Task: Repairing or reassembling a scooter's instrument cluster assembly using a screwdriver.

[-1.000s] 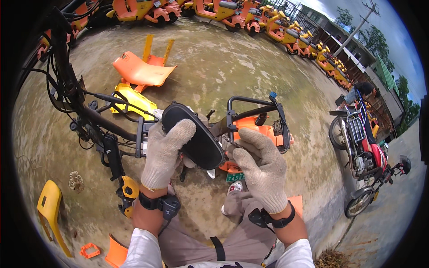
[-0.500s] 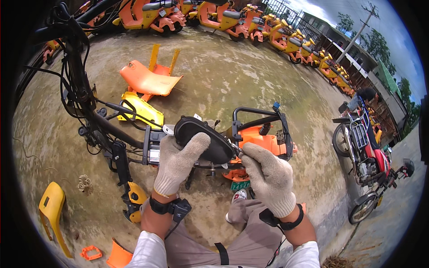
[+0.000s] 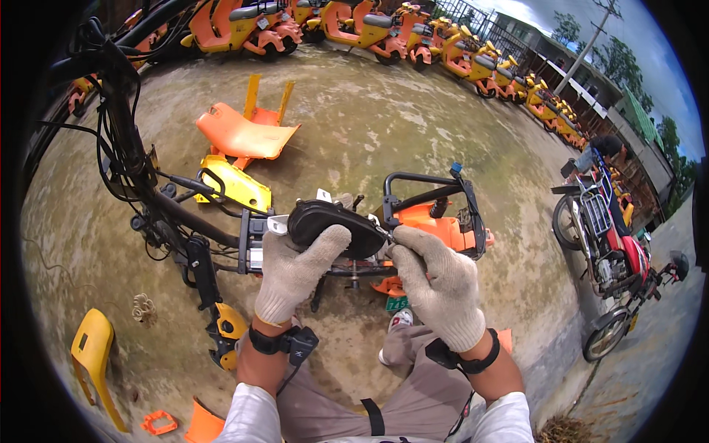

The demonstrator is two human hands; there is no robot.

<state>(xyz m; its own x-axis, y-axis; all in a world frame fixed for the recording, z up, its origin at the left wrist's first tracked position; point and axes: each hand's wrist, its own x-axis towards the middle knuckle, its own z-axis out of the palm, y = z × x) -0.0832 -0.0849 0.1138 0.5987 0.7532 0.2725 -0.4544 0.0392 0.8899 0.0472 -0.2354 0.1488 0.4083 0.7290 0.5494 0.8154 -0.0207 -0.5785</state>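
The gloved left hand (image 3: 298, 267) grips the black saddle (image 3: 334, 227) of the stripped bike frame (image 3: 193, 230); the right hand (image 3: 436, 284) (also gloved) is closed at its rear edge.

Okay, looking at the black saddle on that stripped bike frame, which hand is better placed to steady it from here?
Probably the left hand: its gloved palm and thumb already lie across the black oval bike saddle. The right hand sits at the saddle's rear edge, fingers curled in a fist, seemingly pinching something too small to identify.
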